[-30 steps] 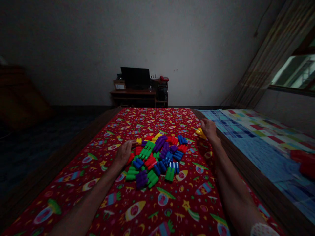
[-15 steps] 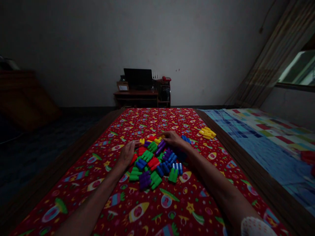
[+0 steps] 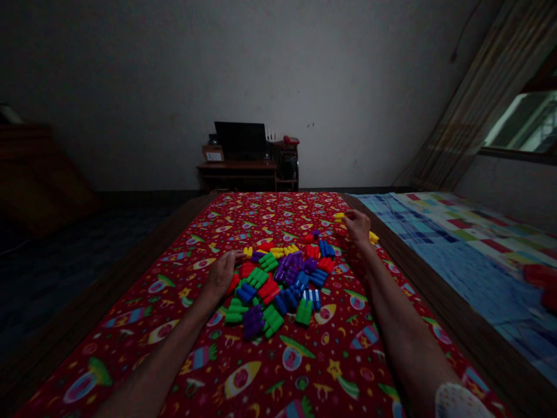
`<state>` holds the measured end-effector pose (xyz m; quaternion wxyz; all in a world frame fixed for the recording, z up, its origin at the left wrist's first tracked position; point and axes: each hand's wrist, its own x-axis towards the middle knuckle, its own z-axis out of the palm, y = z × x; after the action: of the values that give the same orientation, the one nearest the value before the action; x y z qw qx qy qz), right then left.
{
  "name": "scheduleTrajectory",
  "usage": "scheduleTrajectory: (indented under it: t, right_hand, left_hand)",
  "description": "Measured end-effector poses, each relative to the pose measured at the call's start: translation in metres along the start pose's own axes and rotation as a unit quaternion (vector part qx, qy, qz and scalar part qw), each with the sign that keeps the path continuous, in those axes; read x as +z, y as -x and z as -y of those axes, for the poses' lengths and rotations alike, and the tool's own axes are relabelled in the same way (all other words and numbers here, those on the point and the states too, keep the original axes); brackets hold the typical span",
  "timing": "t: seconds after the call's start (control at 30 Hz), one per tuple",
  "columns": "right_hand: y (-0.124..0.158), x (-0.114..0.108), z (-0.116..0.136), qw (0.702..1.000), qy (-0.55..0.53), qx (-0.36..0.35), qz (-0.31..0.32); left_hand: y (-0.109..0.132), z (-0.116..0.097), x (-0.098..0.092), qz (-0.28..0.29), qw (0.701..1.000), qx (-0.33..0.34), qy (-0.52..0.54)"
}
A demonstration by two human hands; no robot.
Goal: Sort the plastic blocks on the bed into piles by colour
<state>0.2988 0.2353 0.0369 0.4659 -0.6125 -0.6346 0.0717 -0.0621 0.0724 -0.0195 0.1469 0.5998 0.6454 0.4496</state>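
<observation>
A pile of plastic building blocks in green, blue, red, purple and yellow lies on the red patterned cloth (image 3: 243,377). At the pile's left edge rests my left hand (image 3: 221,273), open, its fingers stretched towards a small yellow block (image 3: 248,252); whether they touch it I cannot tell. My right hand (image 3: 359,226) is to the right of the pile, fingers pinched on a yellow building block (image 3: 339,217). Below and behind that hand, other yellow blocks (image 3: 373,237) are mostly hidden. Nearest it in the pile is a blue block (image 3: 326,249).
The cloth lies over a long brown-edged surface (image 3: 404,290). To the right spreads a blue checked cloth (image 3: 413,255). Beyond the far end stands a desk (image 3: 237,165) with a monitor (image 3: 241,139). A wooden cabinet (image 3: 39,174) is at the left.
My right hand has moved from the pile's far side out to the right, carrying a yellow building block. Blocks it covered now show. My left hand stays at the pile's left edge.
</observation>
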Motion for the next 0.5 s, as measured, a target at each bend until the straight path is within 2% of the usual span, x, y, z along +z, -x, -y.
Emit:
scheduleTrajectory:
  t: [0.1, 0.23, 0.37, 0.5]
  right_hand:
    - [-0.005, -0.017, -0.019, 0.997, 0.067, 0.037, -0.02]
    - [-0.002, -0.026, -0.031, 0.987, 0.139, 0.075, -0.025]
    - [0.002, -0.031, -0.033, 0.975, 0.186, 0.118, -0.013]
    - [-0.001, -0.039, -0.022, 0.97, 0.211, 0.124, -0.004]
  left_hand:
    - [-0.001, 0.001, 0.0, 0.003, 1.0, 0.002, 0.001]
    - [-0.003, 0.002, -0.002, 0.005, 1.0, 0.003, -0.008]
    - [-0.003, 0.002, -0.003, 0.004, 1.0, 0.007, -0.007]
    - [-0.002, 0.003, -0.001, 0.01, 1.0, 0.001, 0.002]
